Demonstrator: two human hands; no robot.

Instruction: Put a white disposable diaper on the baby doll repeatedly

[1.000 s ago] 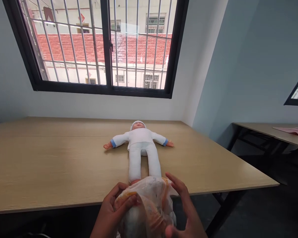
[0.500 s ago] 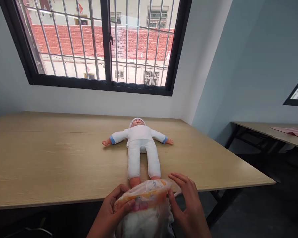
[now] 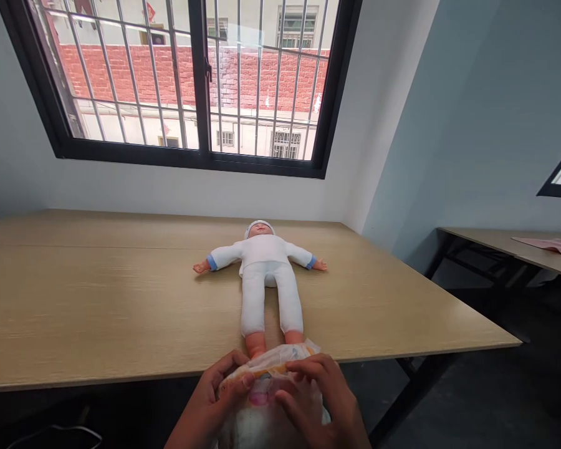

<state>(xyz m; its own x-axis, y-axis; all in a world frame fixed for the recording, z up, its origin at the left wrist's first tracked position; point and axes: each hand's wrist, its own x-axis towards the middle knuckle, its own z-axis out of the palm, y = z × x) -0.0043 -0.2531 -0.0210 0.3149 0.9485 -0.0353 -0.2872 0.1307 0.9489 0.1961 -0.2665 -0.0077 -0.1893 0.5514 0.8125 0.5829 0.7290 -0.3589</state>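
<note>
The printed translucent bag (image 3: 260, 413) seemingly holds something white.

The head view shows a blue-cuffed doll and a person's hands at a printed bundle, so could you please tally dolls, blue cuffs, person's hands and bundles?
Doll: 1
Blue cuffs: 2
Person's hands (left hand, right hand): 2
Printed bundle: 1
Total: 6

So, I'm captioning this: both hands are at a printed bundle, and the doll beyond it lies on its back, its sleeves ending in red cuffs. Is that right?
The colour is wrong: the head view shows blue cuffs. The left hand and right hand are at the printed bundle, and the doll beyond it lies on its back.
</note>
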